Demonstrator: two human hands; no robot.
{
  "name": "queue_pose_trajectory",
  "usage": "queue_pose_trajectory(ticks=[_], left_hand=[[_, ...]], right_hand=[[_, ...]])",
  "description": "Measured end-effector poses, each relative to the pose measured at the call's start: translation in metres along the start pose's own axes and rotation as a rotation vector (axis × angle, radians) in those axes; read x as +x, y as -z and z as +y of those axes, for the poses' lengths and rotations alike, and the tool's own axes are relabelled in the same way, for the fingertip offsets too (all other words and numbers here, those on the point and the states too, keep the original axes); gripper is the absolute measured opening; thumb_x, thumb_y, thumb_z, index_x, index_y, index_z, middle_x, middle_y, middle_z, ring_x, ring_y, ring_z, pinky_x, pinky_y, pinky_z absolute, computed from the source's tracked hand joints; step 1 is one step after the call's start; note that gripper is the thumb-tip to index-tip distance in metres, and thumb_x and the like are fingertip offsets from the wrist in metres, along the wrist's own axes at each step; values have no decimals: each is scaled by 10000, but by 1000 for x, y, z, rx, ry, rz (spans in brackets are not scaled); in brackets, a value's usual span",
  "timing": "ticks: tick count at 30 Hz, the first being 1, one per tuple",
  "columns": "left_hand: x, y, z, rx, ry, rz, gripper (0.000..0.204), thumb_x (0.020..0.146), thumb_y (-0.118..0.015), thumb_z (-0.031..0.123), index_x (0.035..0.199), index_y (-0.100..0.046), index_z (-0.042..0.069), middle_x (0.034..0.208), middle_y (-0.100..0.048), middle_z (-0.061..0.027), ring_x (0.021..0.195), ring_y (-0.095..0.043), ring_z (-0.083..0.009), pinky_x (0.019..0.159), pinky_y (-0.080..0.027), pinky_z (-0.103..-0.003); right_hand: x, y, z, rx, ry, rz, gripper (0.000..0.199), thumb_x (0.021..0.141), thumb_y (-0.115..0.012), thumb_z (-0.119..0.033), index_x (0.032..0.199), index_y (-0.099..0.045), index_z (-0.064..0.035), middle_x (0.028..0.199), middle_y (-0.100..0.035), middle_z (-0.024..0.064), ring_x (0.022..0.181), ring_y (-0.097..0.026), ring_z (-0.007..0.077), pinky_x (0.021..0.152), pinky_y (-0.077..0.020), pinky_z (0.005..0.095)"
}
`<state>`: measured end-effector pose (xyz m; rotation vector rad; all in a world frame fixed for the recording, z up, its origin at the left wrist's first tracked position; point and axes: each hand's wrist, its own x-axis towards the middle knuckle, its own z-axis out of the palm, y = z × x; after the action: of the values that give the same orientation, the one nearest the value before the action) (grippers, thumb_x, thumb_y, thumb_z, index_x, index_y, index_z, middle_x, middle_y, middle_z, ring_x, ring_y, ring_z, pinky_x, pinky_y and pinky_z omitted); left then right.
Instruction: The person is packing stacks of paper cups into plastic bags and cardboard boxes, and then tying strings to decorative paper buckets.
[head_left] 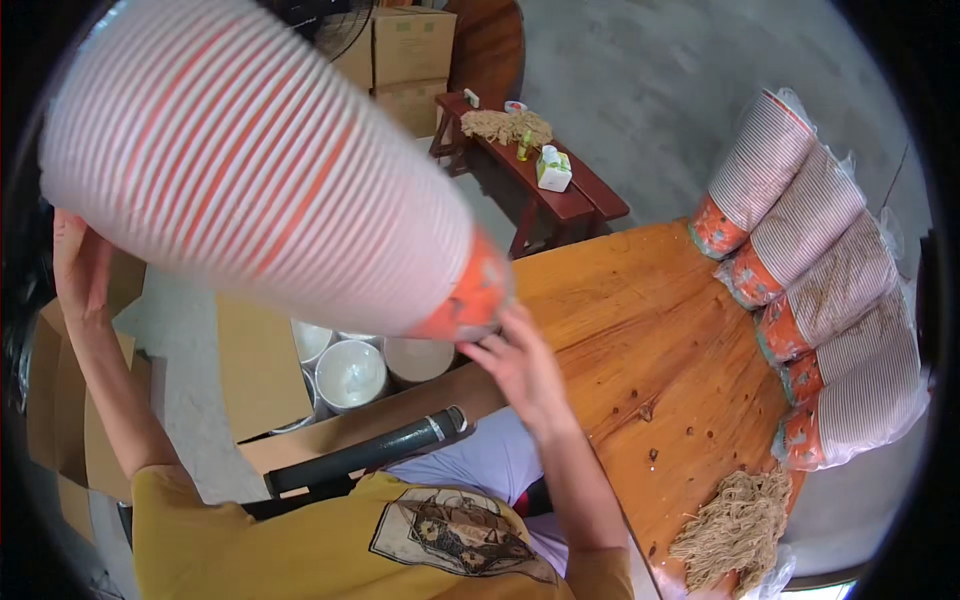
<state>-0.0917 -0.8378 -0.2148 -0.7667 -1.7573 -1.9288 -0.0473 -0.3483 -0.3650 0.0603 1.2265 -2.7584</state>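
While your left grip point(82, 265) and right grip point(510, 360) hold a paper-bowl stack point(270, 165), five others point(842, 285) line the bench point(640, 320) and bowls point(350, 374) sit boxed.

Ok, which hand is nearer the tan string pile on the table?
Right. The right hand touches the narrow end of the cup stack, left of the string pile; the left hand, at the stack's wide end, is much farther left.

The bare left hand point(80, 262) and bare right hand point(522, 372) hold a tapering white-and-orange nested container stack point(290, 180) aloft, tilted; similar clear-plastic-wrapped stacks point(805, 232) line the knotty brown wooden table point(640, 340); a tan stringy bundle point(735, 530) lies near them.
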Motion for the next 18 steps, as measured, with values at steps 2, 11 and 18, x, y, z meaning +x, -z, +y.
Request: queue_pose_trajectory(ticks=[2,11,18], left_hand=[[3,13,21,66,14,69,533,939,-583,242,1393,-384,47,1382,-480,-65,1270,-457,-194,1077,-354,-366],[19,-52,-76,253,503,140,376,900,-655,256,1233,-562,107,1053,-632,29,906,-608,-62,688,-517,-248],[44,-98,-73,464,431,15,354,903,-622,339,1161,-555,106,1048,-596,24,958,-559,-79,787,-477,-294]], right_hand=[[20,-2,38,57,-143,-35,387,936,-544,-213,1281,-429,-82,1251,-534,66,1093,-569,272,947,-489,445],[70,71,124,28,-574,122,519,896,-606,-252,1323,-409,-32,1274,-496,112,1071,-577,310,888,-536,463],[94,82,144,109,-564,145,552,905,-606,-240,1353,-369,-21,1326,-459,127,1134,-547,331,931,-513,487]])
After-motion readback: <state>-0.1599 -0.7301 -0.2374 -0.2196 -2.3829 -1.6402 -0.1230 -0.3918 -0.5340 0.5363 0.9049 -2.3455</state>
